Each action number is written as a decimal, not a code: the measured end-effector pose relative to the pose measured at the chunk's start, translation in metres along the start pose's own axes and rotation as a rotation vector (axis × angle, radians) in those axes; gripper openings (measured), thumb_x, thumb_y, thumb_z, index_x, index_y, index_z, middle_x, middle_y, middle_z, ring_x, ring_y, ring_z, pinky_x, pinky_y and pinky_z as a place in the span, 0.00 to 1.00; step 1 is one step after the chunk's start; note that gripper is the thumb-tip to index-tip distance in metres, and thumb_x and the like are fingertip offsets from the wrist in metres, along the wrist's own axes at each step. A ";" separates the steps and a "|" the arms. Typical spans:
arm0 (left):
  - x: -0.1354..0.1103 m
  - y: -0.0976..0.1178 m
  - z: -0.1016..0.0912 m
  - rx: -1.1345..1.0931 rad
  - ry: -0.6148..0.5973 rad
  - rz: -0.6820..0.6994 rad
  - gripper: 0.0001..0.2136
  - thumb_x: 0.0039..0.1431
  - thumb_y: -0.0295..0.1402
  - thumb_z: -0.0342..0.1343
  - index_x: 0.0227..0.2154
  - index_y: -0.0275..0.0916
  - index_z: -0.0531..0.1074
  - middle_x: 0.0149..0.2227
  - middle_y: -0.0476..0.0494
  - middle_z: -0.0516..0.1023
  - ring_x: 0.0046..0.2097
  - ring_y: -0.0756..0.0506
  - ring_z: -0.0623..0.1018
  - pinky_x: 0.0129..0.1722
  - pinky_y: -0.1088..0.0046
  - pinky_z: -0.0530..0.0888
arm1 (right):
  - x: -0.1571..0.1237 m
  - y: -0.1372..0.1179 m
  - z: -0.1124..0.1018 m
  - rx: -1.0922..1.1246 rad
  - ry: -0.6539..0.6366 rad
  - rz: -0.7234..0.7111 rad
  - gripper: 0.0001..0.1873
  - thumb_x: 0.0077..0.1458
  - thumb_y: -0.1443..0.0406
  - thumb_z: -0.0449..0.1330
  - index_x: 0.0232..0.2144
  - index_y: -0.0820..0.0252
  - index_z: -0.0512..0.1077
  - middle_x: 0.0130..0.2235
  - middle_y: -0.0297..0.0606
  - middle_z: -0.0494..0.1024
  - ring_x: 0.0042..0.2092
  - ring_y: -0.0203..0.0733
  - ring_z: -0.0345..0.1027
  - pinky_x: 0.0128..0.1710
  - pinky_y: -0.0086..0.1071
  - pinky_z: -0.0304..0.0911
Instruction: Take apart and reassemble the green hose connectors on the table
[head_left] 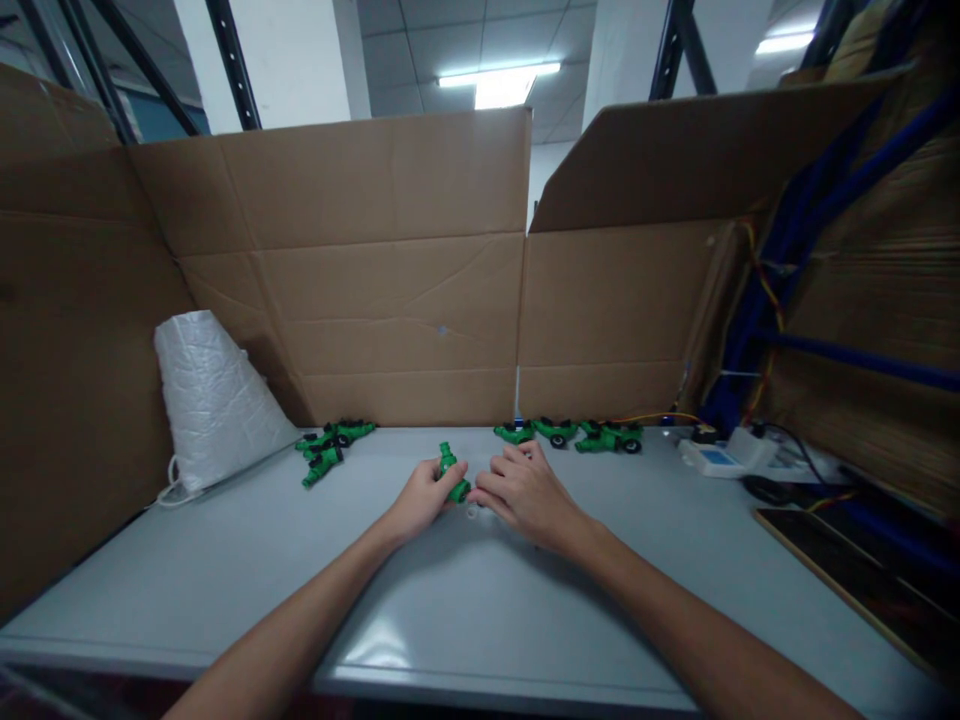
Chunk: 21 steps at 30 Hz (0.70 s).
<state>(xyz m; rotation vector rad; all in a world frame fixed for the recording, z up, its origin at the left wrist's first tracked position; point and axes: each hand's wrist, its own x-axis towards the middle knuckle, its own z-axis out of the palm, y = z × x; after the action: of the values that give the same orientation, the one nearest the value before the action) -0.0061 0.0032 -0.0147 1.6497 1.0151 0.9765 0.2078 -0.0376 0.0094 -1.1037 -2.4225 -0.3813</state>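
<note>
My left hand (421,497) is closed around a small green plastic part (451,472), which sticks up from between the fingers over the grey table (465,610). My right hand (523,490) rests just right of it, fingers curled, its fingertips touching the lower end of the same green part. A tiny clear ring-like piece lies on the table under the fingertips; it is too small to name. Both forearms reach in from the bottom edge.
Several green parts (330,445) lie at the back left. Green parts with black wheels (581,434) line the back right. A white woven bag (214,400) stands at left. Cardboard walls (390,270) surround the table. A white device (724,455), cables and a dark board (862,580) sit at right.
</note>
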 end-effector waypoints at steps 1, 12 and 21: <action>0.001 0.000 0.000 -0.033 0.022 -0.008 0.28 0.58 0.62 0.59 0.24 0.40 0.63 0.19 0.55 0.59 0.22 0.52 0.58 0.23 0.75 0.54 | 0.000 -0.001 -0.001 -0.016 0.013 0.017 0.19 0.73 0.52 0.53 0.37 0.55 0.77 0.37 0.40 0.78 0.44 0.48 0.63 0.50 0.43 0.47; 0.004 0.003 0.002 -0.228 0.033 -0.078 0.30 0.61 0.65 0.53 0.24 0.41 0.62 0.17 0.54 0.61 0.19 0.53 0.58 0.20 0.74 0.52 | 0.001 -0.003 -0.003 -0.033 0.046 0.090 0.17 0.76 0.59 0.50 0.44 0.56 0.78 0.39 0.43 0.78 0.45 0.49 0.66 0.45 0.39 0.54; 0.004 0.004 0.004 -0.301 0.021 -0.069 0.28 0.62 0.62 0.55 0.26 0.39 0.65 0.21 0.52 0.66 0.21 0.52 0.62 0.21 0.76 0.55 | -0.001 -0.010 0.000 0.001 -0.020 0.175 0.16 0.75 0.59 0.51 0.42 0.54 0.78 0.38 0.36 0.80 0.30 0.37 0.69 0.28 0.32 0.46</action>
<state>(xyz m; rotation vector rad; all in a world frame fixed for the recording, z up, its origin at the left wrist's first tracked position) -0.0001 0.0043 -0.0112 1.3510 0.8848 1.0468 0.2009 -0.0447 0.0080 -1.3125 -2.3197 -0.3140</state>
